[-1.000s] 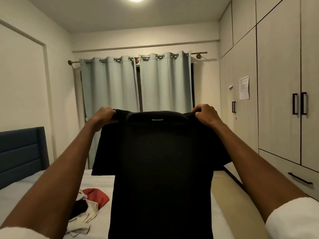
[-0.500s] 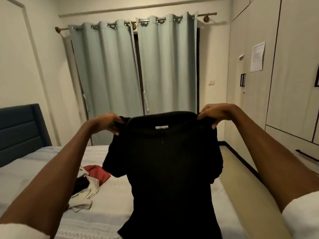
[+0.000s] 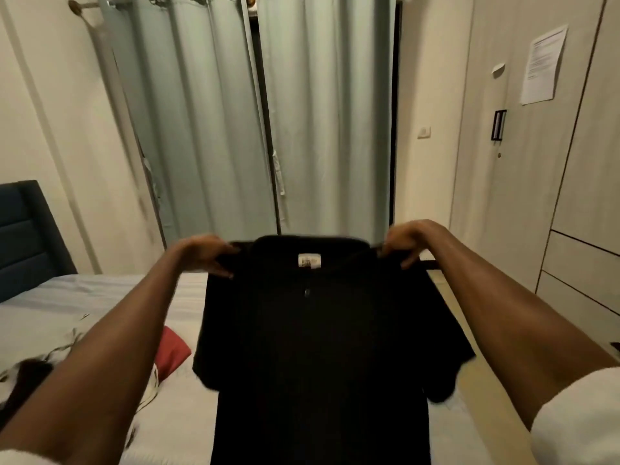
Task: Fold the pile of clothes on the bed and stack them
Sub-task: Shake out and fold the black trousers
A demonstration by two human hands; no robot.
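Pale green curtains (image 3: pixel 261 112) hang closed behind your raised hands, and below them a bed (image 3: pixel 84 297) with light sheets stretches toward you. Between your hands you hold a black shirt (image 3: pixel 322 347) up by its shoulders, spread wide and facing you, with a small white label (image 3: pixel 309 260) showing inside the collar and the short sleeves drooping on either side. Your left hand (image 3: pixel 204 255) has its fingers curled tight over the left shoulder seam, and your right hand (image 3: pixel 407 241) pinches the right shoulder seam the same way, fingers bent down over the cloth. The shirt's body hangs down in front of the bed and runs out of view at the bottom edge. Under your left forearm lies the rest of the clothes (image 3: pixel 157 374) on the bed, a red piece (image 3: pixel 172 350) plainest among white and dark ones, all blurred. Beyond your left hand stands a dark blue headboard (image 3: pixel 23 236). Past your right hand is a wall of pale wardrobe doors (image 3: pixel 590 162), one with a sheet of paper (image 3: pixel 543 65) stuck to it.
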